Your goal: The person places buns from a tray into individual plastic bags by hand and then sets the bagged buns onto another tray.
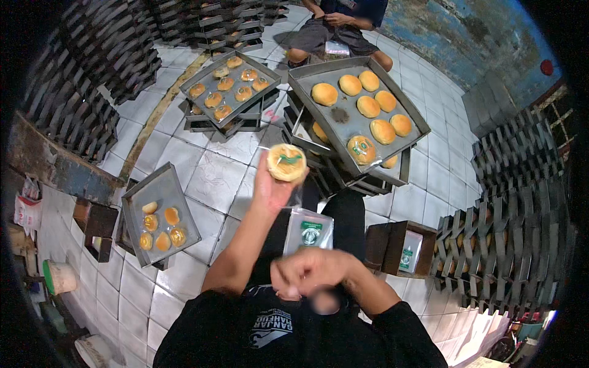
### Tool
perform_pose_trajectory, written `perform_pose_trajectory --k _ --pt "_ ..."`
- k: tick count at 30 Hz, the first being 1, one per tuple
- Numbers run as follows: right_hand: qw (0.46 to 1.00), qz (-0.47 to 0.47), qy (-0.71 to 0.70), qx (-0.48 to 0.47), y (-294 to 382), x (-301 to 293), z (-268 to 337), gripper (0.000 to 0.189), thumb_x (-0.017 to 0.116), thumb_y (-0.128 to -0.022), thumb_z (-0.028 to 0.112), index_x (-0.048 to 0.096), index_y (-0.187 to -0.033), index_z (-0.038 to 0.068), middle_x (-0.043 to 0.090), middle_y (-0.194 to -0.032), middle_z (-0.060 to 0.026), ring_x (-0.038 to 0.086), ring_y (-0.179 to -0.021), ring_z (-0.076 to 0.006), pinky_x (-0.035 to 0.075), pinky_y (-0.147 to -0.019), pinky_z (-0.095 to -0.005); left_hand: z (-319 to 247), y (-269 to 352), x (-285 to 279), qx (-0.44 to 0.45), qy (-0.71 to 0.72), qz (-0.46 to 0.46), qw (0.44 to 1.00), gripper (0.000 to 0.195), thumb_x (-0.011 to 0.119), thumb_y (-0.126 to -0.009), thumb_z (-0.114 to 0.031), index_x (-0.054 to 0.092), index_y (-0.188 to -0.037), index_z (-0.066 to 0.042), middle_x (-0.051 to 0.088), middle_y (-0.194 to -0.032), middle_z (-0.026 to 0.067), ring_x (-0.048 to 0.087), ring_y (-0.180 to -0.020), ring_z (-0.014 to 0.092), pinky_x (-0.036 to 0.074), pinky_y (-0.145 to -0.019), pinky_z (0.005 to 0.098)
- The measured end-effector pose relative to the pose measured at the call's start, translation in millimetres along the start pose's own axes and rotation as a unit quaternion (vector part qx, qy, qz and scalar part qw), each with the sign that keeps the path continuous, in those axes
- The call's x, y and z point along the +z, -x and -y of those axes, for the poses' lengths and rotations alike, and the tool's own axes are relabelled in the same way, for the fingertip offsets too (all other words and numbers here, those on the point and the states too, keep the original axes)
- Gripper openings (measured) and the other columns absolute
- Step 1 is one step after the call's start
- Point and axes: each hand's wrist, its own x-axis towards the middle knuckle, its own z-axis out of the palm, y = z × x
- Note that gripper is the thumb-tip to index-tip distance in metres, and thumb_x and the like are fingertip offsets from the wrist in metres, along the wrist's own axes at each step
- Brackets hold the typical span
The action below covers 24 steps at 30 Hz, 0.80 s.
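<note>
My left hand (pixel 271 191) holds up a round bun (pixel 286 163) inside a clear plastic bag with a green print. The loose end of the bag hangs beside the wrist. My right hand (pixel 313 271) is blurred in front of my chest, its fingers curled; whether they hold anything cannot be told. Just beyond it, a stack of clear printed bags (pixel 309 228) rests on my lap. Ahead to the right, a metal tray (pixel 340 116) carries several bare buns (pixel 368 106) and a bagged bun (pixel 361 150) near its close corner.
Bagged buns fill another tray (pixel 209 85) ahead left. A smaller tray (pixel 161 207) with several buns lies at left. A box (pixel 425 234) with printed bags stands at right. Tall tray stacks (pixel 501 239) line the sides. A person (pixel 343 27) sits opposite.
</note>
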Motion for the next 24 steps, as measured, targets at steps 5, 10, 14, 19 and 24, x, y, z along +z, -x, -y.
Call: perform_pose_trajectory --k 5,10,14,19,24 --pt "0.957 -0.246 0.142 -0.056 -11.7 -16.1 -0.7 0.018 0.074 -0.088 0.006 0.056 -0.084 0.002 0.064 -0.092 -0.0053 0.062 -0.087 -0.02 0.05 -0.074 -0.0329 -8.2 10.8 10.9 0.025 0.006 -0.049 0.998 0.07 0.033 -0.106 -0.063 0.053 -0.14 -0.005 0.062 -0.135 0.0191 0.061 -0.124 0.038 0.051 -0.104 0.0592" --pt "0.982 -0.116 0.061 0.132 -6.4 -16.5 13.8 0.027 0.074 -0.092 0.009 0.05 -0.079 0.006 0.061 -0.084 -0.0023 0.061 -0.082 -0.015 0.048 -0.068 -0.0311 5.0 0.0 -6.4 -0.035 0.034 -0.042 0.998 0.063 0.039 -0.107 -0.057 0.057 -0.136 -0.004 0.063 -0.134 0.019 0.063 -0.12 0.037 0.051 -0.104 0.0562" --pt "0.996 0.011 -0.089 0.022 37.1 -22.4 21.2 0.025 0.072 -0.096 0.013 0.051 -0.084 0.008 0.065 -0.092 -0.0039 0.064 -0.084 -0.011 0.05 -0.068 -0.0298 -30.2 9.6 -7.4 0.06 -0.017 -0.055 0.997 0.061 0.042 -0.107 -0.056 0.056 -0.137 -0.005 0.062 -0.137 0.0173 0.06 -0.126 0.035 0.049 -0.108 0.0539" --pt "0.827 -0.32 0.433 -0.162 14.5 -17.5 17.4 0.028 0.078 -0.084 0.005 0.067 -0.109 0.001 0.066 -0.108 -0.0164 0.068 -0.1 -0.0338 0.056 -0.084 -0.0402 5.9 69.5 3.7 -0.094 -0.093 0.001 0.991 0.05 0.043 -0.11 -0.046 0.055 -0.14 -0.008 0.064 -0.135 0.0131 0.065 -0.118 0.025 0.053 -0.102 0.0428" --pt "0.869 -0.408 0.278 0.043 -5.6 -54.3 -14.8 0.025 0.061 -0.101 0.02 0.068 -0.111 -0.002 0.072 -0.099 -0.0217 0.073 -0.087 -0.0343 0.056 -0.079 -0.0372 -7.9 48.1 5.7 0.026 -0.279 0.063 0.958 0.041 0.05 -0.111 -0.032 0.061 -0.136 -0.001 0.07 -0.126 0.0091 0.068 -0.112 0.018 0.052 -0.099 0.0324"
